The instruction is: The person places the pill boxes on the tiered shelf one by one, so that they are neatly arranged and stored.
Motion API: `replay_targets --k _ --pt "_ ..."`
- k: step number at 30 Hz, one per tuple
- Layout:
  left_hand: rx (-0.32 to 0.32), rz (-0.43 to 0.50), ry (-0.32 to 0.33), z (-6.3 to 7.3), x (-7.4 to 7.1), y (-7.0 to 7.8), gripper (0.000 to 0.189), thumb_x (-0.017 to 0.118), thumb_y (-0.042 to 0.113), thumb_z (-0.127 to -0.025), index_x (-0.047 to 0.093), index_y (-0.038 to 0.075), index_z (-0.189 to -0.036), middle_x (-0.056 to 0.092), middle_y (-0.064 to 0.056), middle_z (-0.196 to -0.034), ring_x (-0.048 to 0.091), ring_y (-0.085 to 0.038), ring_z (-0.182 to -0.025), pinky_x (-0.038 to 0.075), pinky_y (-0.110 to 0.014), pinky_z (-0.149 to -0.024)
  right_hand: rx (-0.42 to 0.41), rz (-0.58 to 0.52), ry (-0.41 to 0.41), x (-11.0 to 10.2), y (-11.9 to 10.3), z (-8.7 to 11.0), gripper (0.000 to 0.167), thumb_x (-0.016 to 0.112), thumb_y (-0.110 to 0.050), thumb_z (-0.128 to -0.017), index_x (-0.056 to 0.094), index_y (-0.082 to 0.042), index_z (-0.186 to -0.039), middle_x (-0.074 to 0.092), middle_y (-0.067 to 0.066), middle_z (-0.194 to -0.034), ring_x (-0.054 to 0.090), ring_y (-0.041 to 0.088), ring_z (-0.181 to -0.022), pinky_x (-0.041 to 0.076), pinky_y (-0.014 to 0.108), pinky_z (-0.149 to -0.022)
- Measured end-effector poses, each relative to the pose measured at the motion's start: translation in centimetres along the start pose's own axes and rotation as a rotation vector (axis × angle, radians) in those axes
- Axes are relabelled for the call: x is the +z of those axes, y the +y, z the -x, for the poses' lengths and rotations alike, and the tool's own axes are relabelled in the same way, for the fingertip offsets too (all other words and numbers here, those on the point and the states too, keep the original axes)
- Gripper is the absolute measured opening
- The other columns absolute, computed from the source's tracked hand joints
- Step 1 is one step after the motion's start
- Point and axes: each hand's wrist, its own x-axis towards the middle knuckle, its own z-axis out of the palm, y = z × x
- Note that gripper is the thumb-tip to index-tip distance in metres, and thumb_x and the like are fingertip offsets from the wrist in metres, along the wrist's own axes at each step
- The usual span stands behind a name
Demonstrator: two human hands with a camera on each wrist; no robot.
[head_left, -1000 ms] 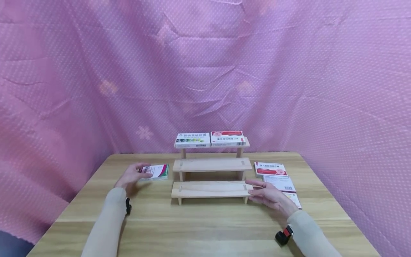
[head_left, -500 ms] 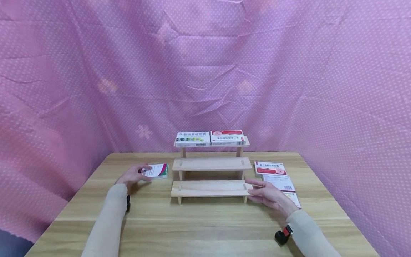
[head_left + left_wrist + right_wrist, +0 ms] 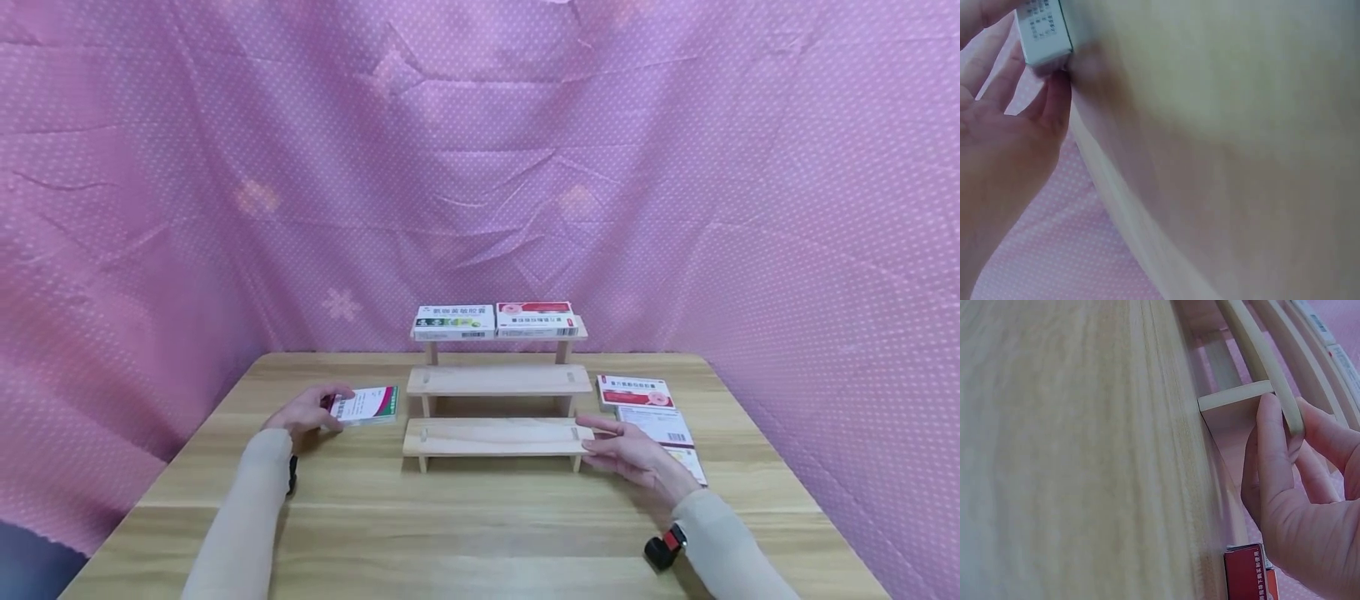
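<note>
My left hand (image 3: 303,410) holds the left end of a flat white, green and magenta medicine box (image 3: 365,403) on the table. In the left wrist view, thumb and fingers lie on either side of the box's end (image 3: 1046,34). My right hand (image 3: 637,457) pinches the right end of the bottom board of a three-tier wooden display stand (image 3: 495,437). The right wrist view shows fingers on both sides of that board (image 3: 1266,359). Side by side on the top tier lie a white and green medicine box (image 3: 453,322) and a red and white one (image 3: 534,320).
Right of the stand, a red and white box (image 3: 636,392), a white box (image 3: 654,425) and a partly hidden yellow-marked box (image 3: 687,461) lie in a row. Pink dotted cloth (image 3: 480,167) hangs behind the wooden table (image 3: 450,533).
My left thumb has slid from the medicine box's top to its front-left edge; the box stays in place. The right hand keeps its hold on the stand. The head view has shifted slightly.
</note>
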Motion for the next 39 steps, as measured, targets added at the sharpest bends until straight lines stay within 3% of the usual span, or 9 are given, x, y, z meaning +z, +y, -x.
replay_targets --k 5,9,14,20,30,35,39 --pt "0.002 -0.023 0.009 0.0 0.0 0.0 0.067 0.076 -0.001 -0.071 0.054 0.01 -0.133 0.039 -0.023 -0.147 0.038 -0.038 -0.126 0.029 -0.062 -0.108 0.0 -0.013 -0.01 -0.1 0.0 -0.1 0.063 0.06 0.004 -0.092 0.035 -0.001 -0.149 0.06 0.012 -0.124 0.068 0.021 -0.103 0.055 0.034 -0.096" --pt "-0.002 0.003 0.006 0.1 0.0 -0.1 0.071 0.081 0.003 -0.068 0.054 0.011 -0.133 0.04 -0.022 -0.146 0.037 -0.038 -0.127 0.026 -0.063 -0.11 -0.003 0.012 0.005 -0.3 -0.1 0.2 0.064 0.062 0.002 -0.091 0.035 -0.002 -0.149 0.054 0.014 -0.135 0.067 0.02 -0.104 0.055 0.035 -0.097" --pt "0.055 0.032 0.001 0.2 -0.3 -0.3 0.075 0.083 0.009 -0.07 0.051 0.01 -0.138 0.045 -0.022 -0.142 0.042 -0.036 -0.123 0.033 -0.051 -0.105 -0.011 0.047 0.018 -0.6 -0.1 0.5 0.065 0.062 0.002 -0.091 0.034 -0.001 -0.15 0.044 0.018 -0.146 0.066 0.018 -0.105 0.053 0.036 -0.099" --pt "0.163 -0.035 0.044 1.3 -1.3 -0.4 0.075 0.081 0.01 -0.074 0.048 0.008 -0.141 0.047 -0.025 -0.14 0.05 -0.034 -0.117 0.04 -0.029 -0.089 -0.008 0.067 0.001 -0.4 0.0 -0.1 0.063 0.062 0.001 -0.091 0.037 -0.002 -0.149 0.047 0.015 -0.136 0.065 0.016 -0.103 0.053 0.036 -0.099" --pt "0.209 0.035 0.059 2.8 -1.7 1.2 0.079 0.08 0.012 -0.076 0.044 0.017 -0.146 0.05 -0.021 -0.134 0.05 -0.034 -0.116 0.043 -0.03 -0.089 0.003 0.021 0.006 -0.3 0.0 -0.3 0.062 0.062 0.002 -0.091 0.038 -0.003 -0.148 0.056 0.011 -0.127 0.067 0.02 -0.103 0.054 0.035 -0.097" --pt "0.284 0.042 0.062 3.5 -1.7 2.1 0.078 0.079 0.01 -0.078 0.042 0.014 -0.146 0.052 -0.021 -0.132 0.052 -0.03 -0.115 0.048 -0.029 -0.089 0.007 0.007 0.004 -0.2 0.0 -0.3 0.063 0.062 0.003 -0.091 0.037 -0.001 -0.148 0.06 0.012 -0.126 0.068 0.02 -0.104 0.056 0.033 -0.095" --pt "0.307 0.069 0.057 3.9 -1.8 2.8 0.083 0.082 0.016 -0.076 0.04 0.01 -0.148 0.049 -0.021 -0.138 0.051 -0.031 -0.118 0.051 -0.024 -0.089 0.003 -0.009 0.001 -0.1 0.0 -0.2 0.062 0.062 0.003 -0.091 0.037 -0.001 -0.148 0.061 0.011 -0.123 0.068 0.02 -0.103 0.056 0.033 -0.094"
